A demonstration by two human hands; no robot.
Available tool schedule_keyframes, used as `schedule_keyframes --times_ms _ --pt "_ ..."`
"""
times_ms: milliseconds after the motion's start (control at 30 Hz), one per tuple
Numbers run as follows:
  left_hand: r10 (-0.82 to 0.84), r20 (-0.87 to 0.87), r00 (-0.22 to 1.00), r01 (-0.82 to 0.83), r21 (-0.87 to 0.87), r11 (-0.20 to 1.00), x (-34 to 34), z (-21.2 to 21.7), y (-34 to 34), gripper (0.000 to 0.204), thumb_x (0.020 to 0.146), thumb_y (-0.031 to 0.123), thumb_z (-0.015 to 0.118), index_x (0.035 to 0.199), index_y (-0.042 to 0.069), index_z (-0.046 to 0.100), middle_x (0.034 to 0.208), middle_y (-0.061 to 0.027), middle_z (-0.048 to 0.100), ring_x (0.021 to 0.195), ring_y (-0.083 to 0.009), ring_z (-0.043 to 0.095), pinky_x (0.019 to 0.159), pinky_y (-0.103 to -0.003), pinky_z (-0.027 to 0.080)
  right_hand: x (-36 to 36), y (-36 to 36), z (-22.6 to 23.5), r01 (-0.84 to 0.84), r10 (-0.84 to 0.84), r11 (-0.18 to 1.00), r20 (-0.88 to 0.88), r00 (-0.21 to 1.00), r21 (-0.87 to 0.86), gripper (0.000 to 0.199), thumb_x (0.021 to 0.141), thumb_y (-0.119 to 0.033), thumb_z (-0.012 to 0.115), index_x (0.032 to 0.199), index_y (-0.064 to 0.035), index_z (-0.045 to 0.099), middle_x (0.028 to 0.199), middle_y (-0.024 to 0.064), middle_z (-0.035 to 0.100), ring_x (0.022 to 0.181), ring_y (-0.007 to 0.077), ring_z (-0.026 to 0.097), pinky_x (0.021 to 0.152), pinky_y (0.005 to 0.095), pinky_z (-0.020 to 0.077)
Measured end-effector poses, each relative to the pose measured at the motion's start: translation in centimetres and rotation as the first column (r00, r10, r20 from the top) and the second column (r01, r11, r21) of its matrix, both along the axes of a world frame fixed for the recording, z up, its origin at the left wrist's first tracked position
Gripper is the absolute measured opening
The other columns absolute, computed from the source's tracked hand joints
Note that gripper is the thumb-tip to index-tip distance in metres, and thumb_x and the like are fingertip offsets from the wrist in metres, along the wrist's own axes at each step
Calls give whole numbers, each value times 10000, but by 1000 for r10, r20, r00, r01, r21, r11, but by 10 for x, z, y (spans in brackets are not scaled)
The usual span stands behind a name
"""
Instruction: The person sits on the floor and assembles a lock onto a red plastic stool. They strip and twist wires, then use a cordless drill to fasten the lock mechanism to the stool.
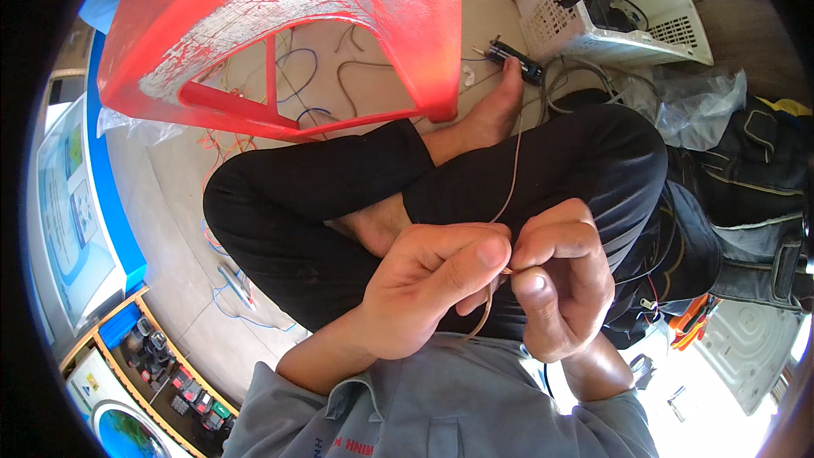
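Note:
I sit cross-legged on the floor in black trousers. My left hand and my right hand meet close in front of my chest. Both pinch a thin copper-coloured wire between thumb and fingers, the fingertips almost touching. The wire runs up from my hands across my knee toward my bare foot, and a short end hangs down below my left hand. A small black electrical part with wires lies on the floor just beyond my toes.
A red plastic stool stands over the floor ahead on the left, with loose blue, orange and black wires under it. A white plastic basket holding a black battery stands at the back right. A dark bag lies on my right, a compartment tray of small parts at lower left.

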State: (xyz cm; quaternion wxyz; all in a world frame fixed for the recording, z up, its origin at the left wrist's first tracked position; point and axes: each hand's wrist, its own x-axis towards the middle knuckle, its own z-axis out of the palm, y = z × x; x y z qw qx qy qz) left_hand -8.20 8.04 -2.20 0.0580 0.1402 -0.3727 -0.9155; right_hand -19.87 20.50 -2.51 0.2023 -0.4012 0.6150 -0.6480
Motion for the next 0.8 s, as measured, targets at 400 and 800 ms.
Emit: schedule_keyframes --times_ms 400,800 --pt "-6 73 997 7 -23 1000 -3 -12 11 465 1109 344 436 818 36 629 692 38 448 636 -47 362 569 -237 300 -35 -8 -10 -165 194 981 -593 781 104 460 745 -407 809 659 -63 517 617 52 440 484 230 458 442 344 351" --pt "384 -2 923 -347 -429 834 -3 -9 -13 329 1073 164 523 780 16 541 747 42 427 637 -4 317 545 -221 246 -27 14 7 -466 466 878 -22 884 -113 386 879 -106 725 580 -40 489 537 68 486 403 255 485 395 368 341"
